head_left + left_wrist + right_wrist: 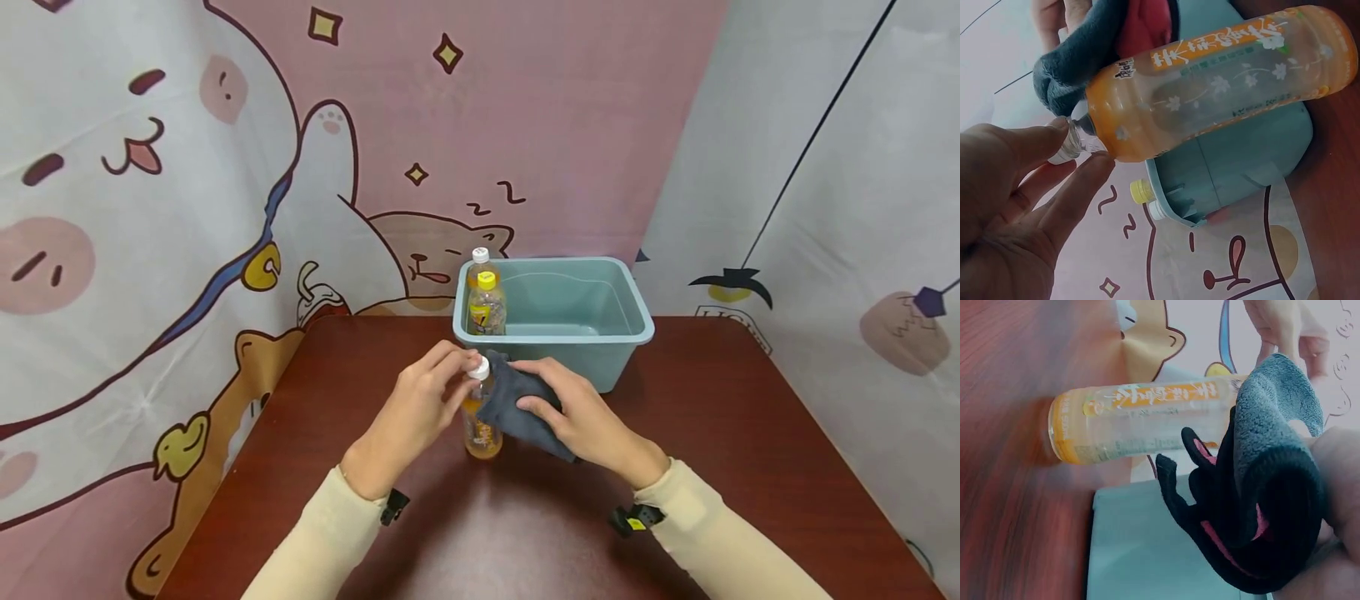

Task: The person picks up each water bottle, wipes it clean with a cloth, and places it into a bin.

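A clear plastic bottle (482,433) with an orange label and white cap stands on the table in front of the tub. My left hand (429,392) pinches it at the cap and neck between thumb and fingers, seen close in the left wrist view. My right hand (573,408) grips a bunched dark grey cloth (525,408), which touches the bottle's upper side. In the right wrist view the folded cloth (1279,419) shows black edging and pink inner parts, and it covers the bottle's neck there.
Behind the hands a blue-green plastic tub (555,339) stands at the table's back edge. Inside its left end are a yellow-capped bottle (487,312) and a white-capped bottle (481,257). The dark red table (360,358) ends against a printed cloth backdrop (562,125).
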A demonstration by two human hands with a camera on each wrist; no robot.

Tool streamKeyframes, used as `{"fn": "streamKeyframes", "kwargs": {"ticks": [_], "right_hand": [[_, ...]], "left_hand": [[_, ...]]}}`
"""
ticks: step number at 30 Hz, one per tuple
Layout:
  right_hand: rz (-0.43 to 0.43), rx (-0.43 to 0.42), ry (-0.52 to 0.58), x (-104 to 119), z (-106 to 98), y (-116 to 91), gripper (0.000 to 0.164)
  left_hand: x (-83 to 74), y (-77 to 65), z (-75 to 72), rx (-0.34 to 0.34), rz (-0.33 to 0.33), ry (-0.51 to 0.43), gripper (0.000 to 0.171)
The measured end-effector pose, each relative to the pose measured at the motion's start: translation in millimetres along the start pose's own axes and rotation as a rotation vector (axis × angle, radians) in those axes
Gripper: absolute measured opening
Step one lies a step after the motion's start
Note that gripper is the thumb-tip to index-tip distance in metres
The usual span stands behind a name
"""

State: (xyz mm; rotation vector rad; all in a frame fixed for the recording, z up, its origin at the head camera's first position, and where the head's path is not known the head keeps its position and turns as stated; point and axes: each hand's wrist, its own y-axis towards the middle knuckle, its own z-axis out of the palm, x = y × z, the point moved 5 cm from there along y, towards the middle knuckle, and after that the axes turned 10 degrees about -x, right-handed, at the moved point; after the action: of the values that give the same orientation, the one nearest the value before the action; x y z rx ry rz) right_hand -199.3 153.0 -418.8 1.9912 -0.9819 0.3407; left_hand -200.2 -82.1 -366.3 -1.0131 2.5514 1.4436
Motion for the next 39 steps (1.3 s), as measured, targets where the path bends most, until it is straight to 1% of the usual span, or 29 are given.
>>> {"fn": "streamKeyframes", "kwargs": {"ticks": [4,8,14,17,21,24,27,32,35,39], "right_hand": [[-0.011,0.007,-0.037,-1.4,9.4,3.2,0.06],[0.004,0.031,-0.084,-1.9,16.3,5.6,0.056],[0.001,0.065,-0.123,0.4,17.9,4.7,0.05],[0.001,0.096,-0.142,-2.7,19.5,2.9,0.049],[-0.012,0.163,-0.178,-9.1,26.1,-1.6,0.041],[-0.022,0.246,-0.218,-16.0,34.4,-8.3,0.026],[-0.029,0.33,-0.275,-24.8,44.2,-16.4,0.019],[-0.028,0.408,-0.36,-36.3,56.8,-23.0,0.026],[-0.024,0.425,-0.381,-39.7,61.9,-22.1,0.031],[-0.01,0.425,-0.373,-40.8,64.2,-20.7,0.037]], "left_hand": [[-0.2,-1.0,0.1,0.004,-0.014,0.007,0.031],[-0.1,-0.5,0.9,0.015,-0.025,0.017,0.029],[-3.0,1.7,-1.0,0.016,-0.028,0.014,0.029],[-3.5,1.8,-1.4,0.017,-0.033,0.02,0.03],[-4.1,0.9,-0.6,0.022,-0.048,0.021,0.03],[-4.6,0.0,0.4,0.029,-0.065,0.014,0.031],[-4.7,-0.4,1.3,0.036,-0.08,0.008,0.031],[-5.0,0.8,2.0,0.046,-0.087,0.005,0.029],[-4.3,1.2,1.9,0.046,-0.093,0.011,0.028],[-2.8,0.9,1.7,0.051,-0.107,0.019,0.027]]}}
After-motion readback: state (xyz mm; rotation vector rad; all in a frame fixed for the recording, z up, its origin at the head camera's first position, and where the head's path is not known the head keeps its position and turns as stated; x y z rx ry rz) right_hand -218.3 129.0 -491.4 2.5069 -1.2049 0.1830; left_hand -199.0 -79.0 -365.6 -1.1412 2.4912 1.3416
